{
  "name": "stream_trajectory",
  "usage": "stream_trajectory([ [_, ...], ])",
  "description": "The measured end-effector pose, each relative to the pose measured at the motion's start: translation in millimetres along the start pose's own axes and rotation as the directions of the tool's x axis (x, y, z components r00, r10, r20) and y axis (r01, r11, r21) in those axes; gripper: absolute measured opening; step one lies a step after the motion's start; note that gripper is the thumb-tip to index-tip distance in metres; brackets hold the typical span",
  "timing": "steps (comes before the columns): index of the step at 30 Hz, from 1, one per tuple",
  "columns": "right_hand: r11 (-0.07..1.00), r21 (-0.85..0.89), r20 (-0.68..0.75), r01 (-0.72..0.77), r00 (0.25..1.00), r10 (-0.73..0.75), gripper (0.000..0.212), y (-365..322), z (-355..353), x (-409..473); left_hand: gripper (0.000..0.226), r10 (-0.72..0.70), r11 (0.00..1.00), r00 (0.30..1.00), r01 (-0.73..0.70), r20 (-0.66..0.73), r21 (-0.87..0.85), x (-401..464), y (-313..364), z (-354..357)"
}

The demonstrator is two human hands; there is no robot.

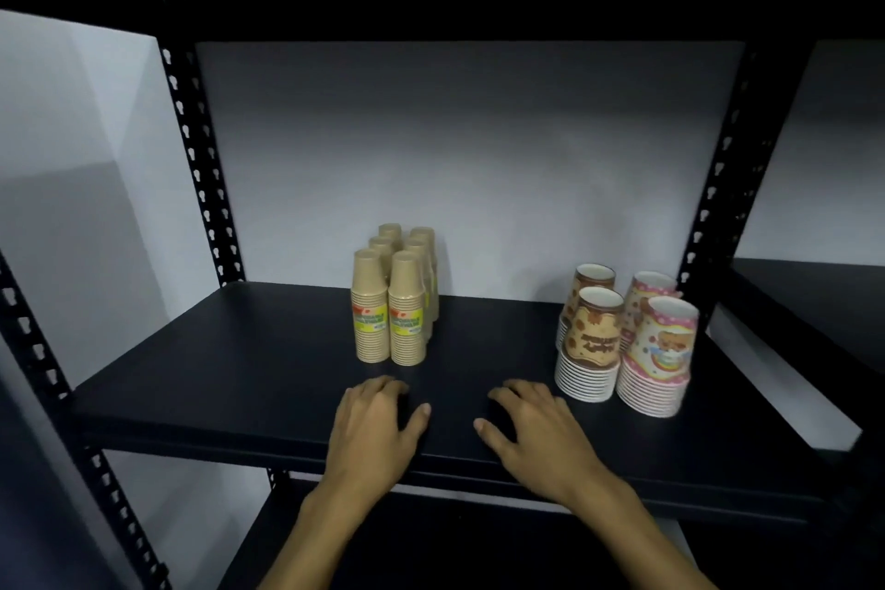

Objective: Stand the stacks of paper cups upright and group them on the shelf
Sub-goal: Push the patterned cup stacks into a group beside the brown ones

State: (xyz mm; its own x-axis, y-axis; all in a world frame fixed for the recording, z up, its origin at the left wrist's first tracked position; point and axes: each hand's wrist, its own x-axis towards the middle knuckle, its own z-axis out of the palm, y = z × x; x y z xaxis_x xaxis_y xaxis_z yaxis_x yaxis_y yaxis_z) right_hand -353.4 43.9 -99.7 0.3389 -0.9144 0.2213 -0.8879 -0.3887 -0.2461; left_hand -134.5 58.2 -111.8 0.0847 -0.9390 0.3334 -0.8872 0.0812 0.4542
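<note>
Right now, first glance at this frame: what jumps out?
Two groups of upright cup stacks on the black shelf: tan stacks mid-shelf in two tight rows, and printed stacks, brown and pink, toward the right post. In front, the left hand and right hand rest flat on the shelf, holding nothing.

Behind the rack I see a pale grey wall (479,158), shaded darker toward the top. Black metal posts with rows of keyhole slots stand at the far left (201,158) and far right (718,187), and a nearer slotted post (43,350) slants down my left side. A dark board (431,0) spans overhead. Below, a lower board (479,541) shows. To the right, another dark rack board (814,292) juts out.
</note>
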Motion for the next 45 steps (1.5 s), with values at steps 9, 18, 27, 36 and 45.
stream_trajectory([
  [9, 0.975, 0.199, -0.364, 0.096, 0.931, -0.017, 0.032, 53.6, -82.9, -45.2, 0.049, 0.355, 0.915, 0.932, -0.33, 0.075, -0.233, 27.9, 137.4, -15.3],
  [18, 0.967, 0.163, -0.482, -0.195, 0.84, 0.25, 0.041, 113.3, -142.0, -29.1, 0.059, 0.514, 0.855, 0.839, -0.484, 0.179, -0.189, 92.8, 211.0, -11.7],
  [27, 0.919, 0.337, -0.31, -0.205, 0.897, 0.314, 0.042, 121.1, -145.5, -9.8, 0.041, 0.523, 0.852, 0.795, -0.496, 0.308, -0.166, 120.6, 204.8, -7.4],
  [36, 0.938, 0.334, -0.133, -0.093, 0.98, 0.145, 0.03, 91.1, -143.8, 21.8, 0.038, 0.485, 0.845, 0.756, -0.535, 0.439, -0.011, 146.2, 167.7, -38.8],
  [45, 0.965, 0.257, -0.138, -0.048, 0.987, 0.086, 0.054, 58.3, -110.5, 82.2, 0.048, 0.335, 0.809, 0.81, -0.509, 0.482, 0.293, 186.8, 129.8, -58.7],
])
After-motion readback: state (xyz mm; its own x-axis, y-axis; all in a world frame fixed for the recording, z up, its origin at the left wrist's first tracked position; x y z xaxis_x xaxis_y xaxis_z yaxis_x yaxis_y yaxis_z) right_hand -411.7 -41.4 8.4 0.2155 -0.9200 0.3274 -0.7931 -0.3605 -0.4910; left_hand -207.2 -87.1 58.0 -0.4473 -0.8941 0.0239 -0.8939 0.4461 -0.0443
